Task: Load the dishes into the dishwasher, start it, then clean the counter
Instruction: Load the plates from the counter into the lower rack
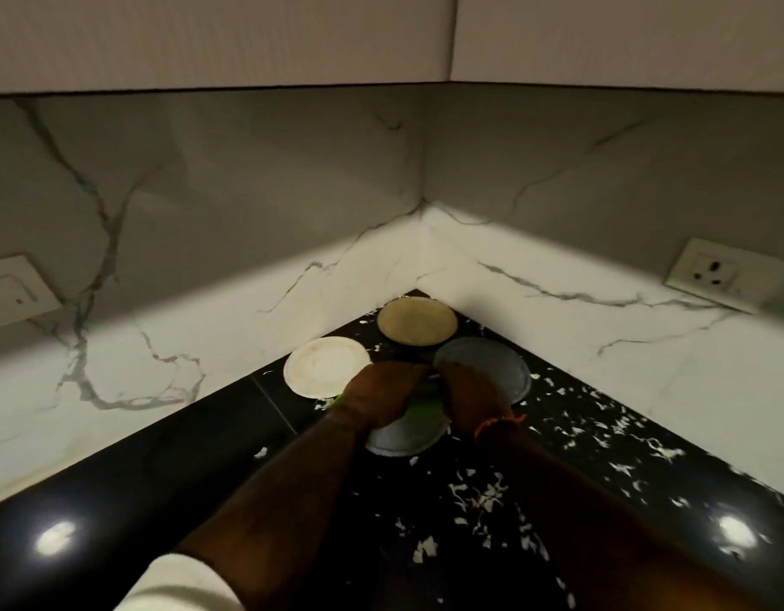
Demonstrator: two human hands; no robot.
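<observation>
Several plates lie in the corner of a black counter (pixel 205 469): a white plate (pixel 324 366) at the left, a tan plate (pixel 416 321) at the back, a grey plate (pixel 487 363) at the right and a pale grey plate (pixel 403 436) nearest me. Both hands are over that nearest plate. My left hand (pixel 379 396) and my right hand (pixel 469 396) each hold a green thing (pixel 419 405) between them; most of it is hidden and I cannot tell what it is.
White scraps (pixel 483 500) are scattered over the counter's right half and around the plates. Marble-patterned walls close the corner, with a socket (pixel 712 275) on the right wall and another socket (pixel 6 293) on the left. Cabinets hang above.
</observation>
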